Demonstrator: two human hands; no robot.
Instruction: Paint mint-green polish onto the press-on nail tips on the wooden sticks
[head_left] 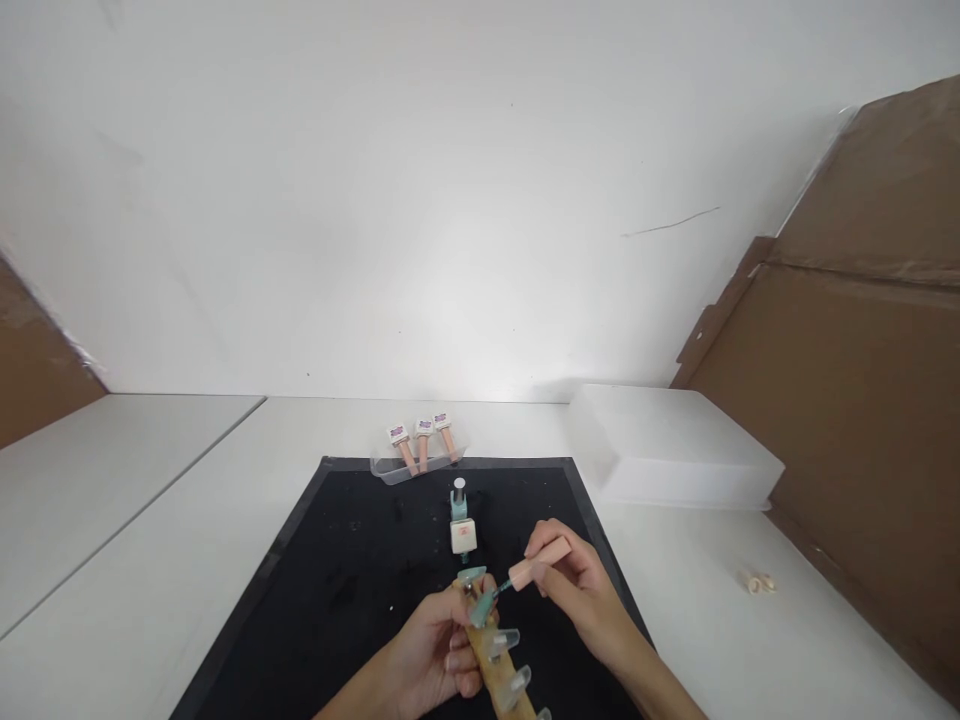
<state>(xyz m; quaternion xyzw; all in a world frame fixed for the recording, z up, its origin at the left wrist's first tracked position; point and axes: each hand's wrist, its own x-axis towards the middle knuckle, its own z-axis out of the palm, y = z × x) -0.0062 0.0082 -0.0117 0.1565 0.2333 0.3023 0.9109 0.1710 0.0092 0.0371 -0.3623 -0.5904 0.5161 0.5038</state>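
Observation:
My left hand [442, 650] is closed around a yellowish nail display strip [499, 685] that carries several false nail tips. Two tips near its far end are pale green; clear tips [516, 686] follow toward me. Between the thumb and fingers of my right hand [577, 590] is a nail polish brush [538, 563] with a pink cap handle. Its bristle end touches or nearly touches a green nail tip [482, 608]. Just beyond the strip, a nail polish bottle [463, 536] with a whitish square face lies in or against a small green holder [458, 507].
A clear tray [390, 476] at the mat's back edge holds three pink-capped bottles [424, 428]. The black mat [337, 580] lies on a white table [150, 530]. To the right are a white translucent box [675, 450], small beige rings [761, 582] and a brown cardboard wall [862, 400].

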